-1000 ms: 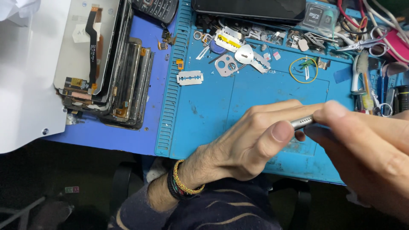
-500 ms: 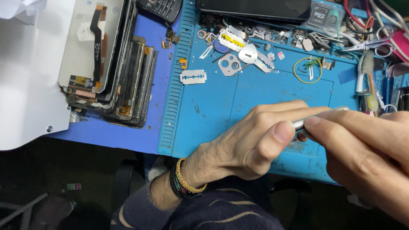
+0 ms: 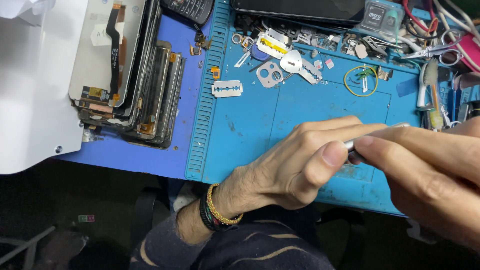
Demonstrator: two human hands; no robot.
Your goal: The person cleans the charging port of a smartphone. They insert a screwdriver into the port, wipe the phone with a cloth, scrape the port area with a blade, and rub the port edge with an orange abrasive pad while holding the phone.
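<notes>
My left hand [image 3: 295, 165] and my right hand [image 3: 425, 170] meet over the blue work mat [image 3: 250, 135], near its front edge. Both pinch a thin silvery metal tool [image 3: 372, 135] between thumb and fingers. Only a short stretch of the tool shows; its tip is hidden behind my left fingers. Beaded bracelets [image 3: 220, 212] circle my left wrist.
A stack of phone screens [image 3: 125, 70] lies at the left on a white sheet. A razor blade [image 3: 227, 89], small metal parts [image 3: 280, 60], a yellow rubber band [image 3: 360, 80], scissors [image 3: 435, 50] and a brush crowd the mat's far side. A dark phone [image 3: 300, 9] lies at the top.
Both hands stay joined on the tool and have shifted slightly; the view has drifted a little.
</notes>
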